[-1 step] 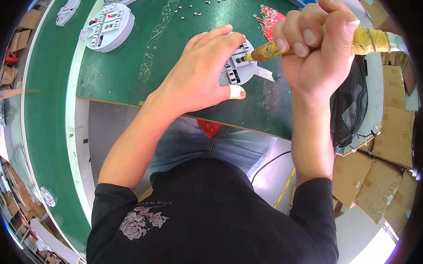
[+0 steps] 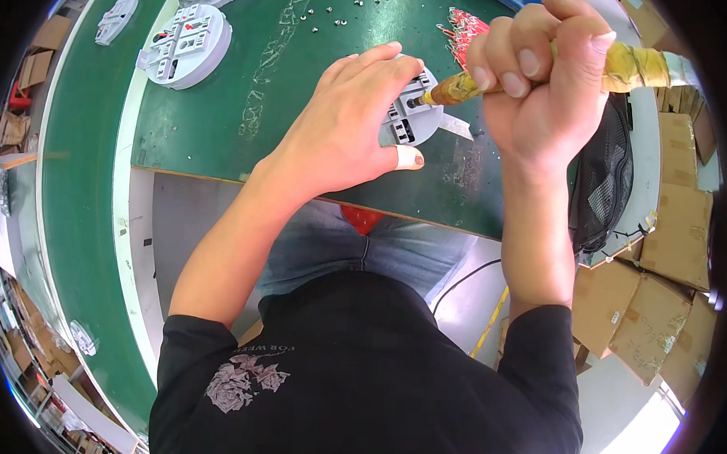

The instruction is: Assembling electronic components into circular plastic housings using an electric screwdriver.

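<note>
The left hand [image 2: 341, 120], thumb spread, held a gray disc [image 2: 427, 127] while the right hand [image 2: 548, 89] squeezed a yellow tool [image 2: 643, 68] (barely moved, likely still busy).

Brown cardboard boxes [image 2: 677, 226] stand right of a black mesh bag [image 2: 609, 175].

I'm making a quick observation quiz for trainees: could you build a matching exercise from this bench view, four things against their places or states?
Things:
1. Left hand
2. Tape-wrapped tool
3. Red wire bundle
4. Black mesh bag

Places or states:
A. On the outer side of the right forearm
B. Gripped in the right hand
C. Spread over the round grey housing
D. On the green bench top, beyond the housing

Right pairs: 1-C, 2-B, 3-D, 4-A
</note>
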Motion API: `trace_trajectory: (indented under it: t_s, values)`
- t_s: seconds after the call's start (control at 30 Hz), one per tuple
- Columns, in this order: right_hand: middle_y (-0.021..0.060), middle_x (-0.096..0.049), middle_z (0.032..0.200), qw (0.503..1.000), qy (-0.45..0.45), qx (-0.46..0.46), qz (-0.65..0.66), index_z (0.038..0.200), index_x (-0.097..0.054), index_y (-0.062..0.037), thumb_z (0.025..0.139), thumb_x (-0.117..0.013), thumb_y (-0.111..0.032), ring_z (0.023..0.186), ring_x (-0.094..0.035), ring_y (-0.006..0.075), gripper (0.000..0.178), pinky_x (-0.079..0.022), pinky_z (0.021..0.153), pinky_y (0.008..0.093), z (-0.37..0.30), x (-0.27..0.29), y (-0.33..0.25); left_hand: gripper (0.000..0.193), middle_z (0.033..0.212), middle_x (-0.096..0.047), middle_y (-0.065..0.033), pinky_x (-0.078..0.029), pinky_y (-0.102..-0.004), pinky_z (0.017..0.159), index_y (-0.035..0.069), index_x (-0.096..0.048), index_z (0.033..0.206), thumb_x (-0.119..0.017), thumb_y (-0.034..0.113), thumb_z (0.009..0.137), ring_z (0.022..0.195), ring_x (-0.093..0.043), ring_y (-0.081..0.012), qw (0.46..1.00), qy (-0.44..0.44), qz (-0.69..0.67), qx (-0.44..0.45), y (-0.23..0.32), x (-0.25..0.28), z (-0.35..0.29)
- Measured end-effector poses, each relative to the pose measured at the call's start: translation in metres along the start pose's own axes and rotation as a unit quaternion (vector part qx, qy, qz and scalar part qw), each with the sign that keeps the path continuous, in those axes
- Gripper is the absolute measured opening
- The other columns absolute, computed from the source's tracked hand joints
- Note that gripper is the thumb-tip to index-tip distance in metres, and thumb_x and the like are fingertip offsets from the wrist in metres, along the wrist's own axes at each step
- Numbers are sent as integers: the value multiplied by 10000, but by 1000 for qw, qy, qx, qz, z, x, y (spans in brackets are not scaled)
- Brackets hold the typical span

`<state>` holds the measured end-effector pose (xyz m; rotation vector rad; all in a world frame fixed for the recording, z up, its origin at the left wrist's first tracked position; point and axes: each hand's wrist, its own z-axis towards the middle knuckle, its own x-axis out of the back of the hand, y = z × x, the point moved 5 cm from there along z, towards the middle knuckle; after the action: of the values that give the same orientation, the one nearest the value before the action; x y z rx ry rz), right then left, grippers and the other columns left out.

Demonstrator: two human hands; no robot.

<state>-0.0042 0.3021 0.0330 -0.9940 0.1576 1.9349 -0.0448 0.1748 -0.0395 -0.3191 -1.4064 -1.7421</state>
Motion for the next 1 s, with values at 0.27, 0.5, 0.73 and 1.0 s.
trace_trajectory:
  t_s: [0.27,0.5,0.73,1.0]
  values:
    - [17,-511,639,869,-41,-174,-461,1072,-537,-22,1001,-646,-357,477,-459,99,359,-401,448,260,-6,-13,-5,831,1330,-588,-189,-320,-493,1151,32,-485,1359,-883,274,671,1395,-442,-353,1000,-20,-4,-1,-12,6,5]
    - [-13,-423,672,888,-150,-203,-383,1090,-581,-59,1049,-535,-371,493,-344,100,318,-351,491,295,-17,1,26,835,1343,-582,-185,-313,-497,1157,42,-478,1361,-883,296,676,1411,-420,-349,1000,-6,-7,9,-12,5,-1]
    - [32,-570,668,826,8,-122,-550,1047,-571,-3,973,-693,-270,532,-526,104,303,-409,495,240,-18,-26,12,794,1338,-577,-177,-338,-488,1142,42,-481,1351,-859,327,713,1399,-424,-364,997,26,66,23,4,-1,-6]
    - [-26,-440,631,918,111,-113,-363,1071,-618,-16,1046,-524,-268,482,-381,80,271,-341,464,267,0,-53,-89,758,1369,-558,-165,-459,-453,1043,36,-388,1435,-746,331,836,1294,-540,-322,976,48,-196,80,19,21,-7]
